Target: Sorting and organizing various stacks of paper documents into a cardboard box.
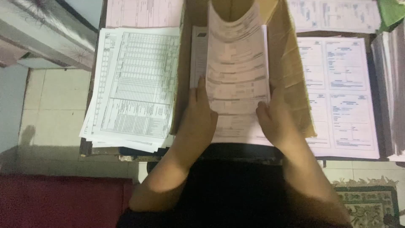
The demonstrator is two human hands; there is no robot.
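Pink forms, a thick sheaf of printed sheets, stand in a brown cardboard box at the middle of the bench, bowing away from the person at the top.

Head view: the left hand lies flat along the left edge of the sheaf, fingers straight and together, pressing rather than gripping. The right hand cups the right edge, fingers curled partly behind the paper, so I cannot tell how firmly it holds. The two hands squeeze the sheaf between them, near its lower end. A few white sheets show behind the sheaf on the left, inside the box.

Left of the box a stack of white table printouts hangs over the bench edge, above the tiled floor. To the right lie pink sheets with boxed fields, and further right a tall paper pile.

Risks, as a judgement: with only flat palms steadying it, the bowed sheaf could fan out or slump in the box, mixing with the white sheets. A nudge from the left forearm could tip the overhanging printouts onto the floor.
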